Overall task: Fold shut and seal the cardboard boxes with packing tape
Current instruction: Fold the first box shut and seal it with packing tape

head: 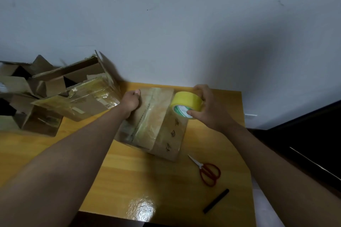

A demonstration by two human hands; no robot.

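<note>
Fingers (198, 91) of the right hand (208, 108) are curled over the far rim of the yellow tape roll (186, 101), with the thumb pressed on its near face; the roll is held on edge against the right part of the box top. The left hand (131, 101) is laid on the left top of the cardboard box (158, 125); its fingers are mostly hidden behind the knuckles, so whether they press flat or hook the far edge cannot be told. The box sits closed at mid worktop (132, 175), a glossy strip of tape already seen along its centre seam. Red scissors (209, 172) and a dark stick (215, 201) lie nearer on the right, apart from the box. Other boxes (55, 94), some open, are piled to the left. Risks judged: the box may be dragged or tipped if the roll is pulled while the left hand bears lightly; tape may wrinkle or wander off the seam if drawn at a slant; scissors lie out of easy reach for the cut.
</note>
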